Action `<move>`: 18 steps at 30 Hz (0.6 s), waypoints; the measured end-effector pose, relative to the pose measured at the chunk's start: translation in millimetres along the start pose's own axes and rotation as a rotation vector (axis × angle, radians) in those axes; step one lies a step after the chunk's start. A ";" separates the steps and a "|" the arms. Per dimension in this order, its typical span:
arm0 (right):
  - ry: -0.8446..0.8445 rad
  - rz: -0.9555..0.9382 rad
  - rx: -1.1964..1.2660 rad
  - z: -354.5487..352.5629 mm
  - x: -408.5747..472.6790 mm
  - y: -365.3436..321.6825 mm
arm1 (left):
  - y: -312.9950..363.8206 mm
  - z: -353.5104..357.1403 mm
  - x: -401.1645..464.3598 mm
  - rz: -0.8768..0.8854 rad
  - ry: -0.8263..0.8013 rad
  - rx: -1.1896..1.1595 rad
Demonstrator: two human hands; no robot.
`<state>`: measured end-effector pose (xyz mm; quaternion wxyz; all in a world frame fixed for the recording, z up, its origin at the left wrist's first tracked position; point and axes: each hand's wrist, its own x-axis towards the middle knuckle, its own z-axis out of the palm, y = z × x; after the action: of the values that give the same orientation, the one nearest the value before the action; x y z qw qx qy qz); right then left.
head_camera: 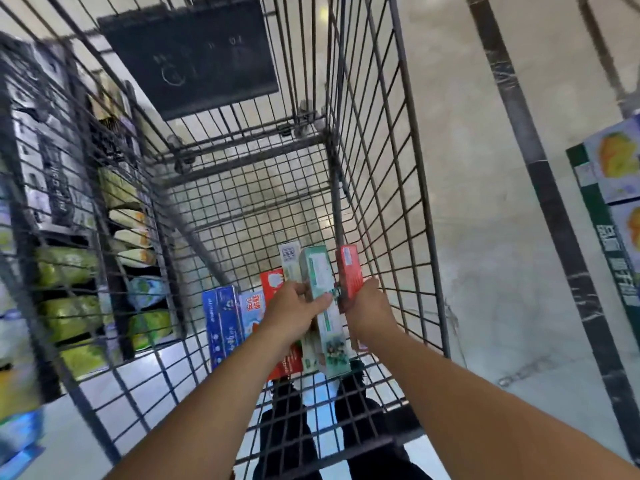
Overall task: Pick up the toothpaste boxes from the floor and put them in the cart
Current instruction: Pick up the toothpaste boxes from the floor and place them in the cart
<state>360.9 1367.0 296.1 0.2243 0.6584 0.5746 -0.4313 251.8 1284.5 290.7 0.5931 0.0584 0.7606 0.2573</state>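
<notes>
Both my arms reach down into a wire cart (pixel 388 174). My left hand (pixel 294 310) grips a long green and white toothpaste box (pixel 320 282), thumb across its face, with a white box (pixel 290 258) behind it. My right hand (pixel 369 306) holds a red toothpaste box (pixel 350 268) close to the cart's right wall. On the cart's floor lie two blue boxes (pixel 221 323), a light blue box (pixel 252 308) and a red box (pixel 272 282) side by side.
Store shelves (pixel 69 265) with green and white packs stand left of the cart. A dark sign plate (pixel 190 53) hangs on the cart's far end. A stack of printed cartons (pixel 616 188) is at the right. Pale tiled floor with a dark strip (pixel 540 174) runs between.
</notes>
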 end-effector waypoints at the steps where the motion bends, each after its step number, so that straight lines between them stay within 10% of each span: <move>1: -0.001 -0.021 -0.038 0.7 1.1 1.2 | -1.5 0.9 2.3 0.003 0.006 -0.010; 18: -0.039 -0.112 -0.003 -19.8 -17.9 4.8 | 10.4 15.2 -5.4 0.148 0.248 0.493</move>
<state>372.1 1371.5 320.4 0.2119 0.6165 0.6066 -0.4551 265.3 1296.1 297.7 0.4431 0.2242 0.8607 0.1124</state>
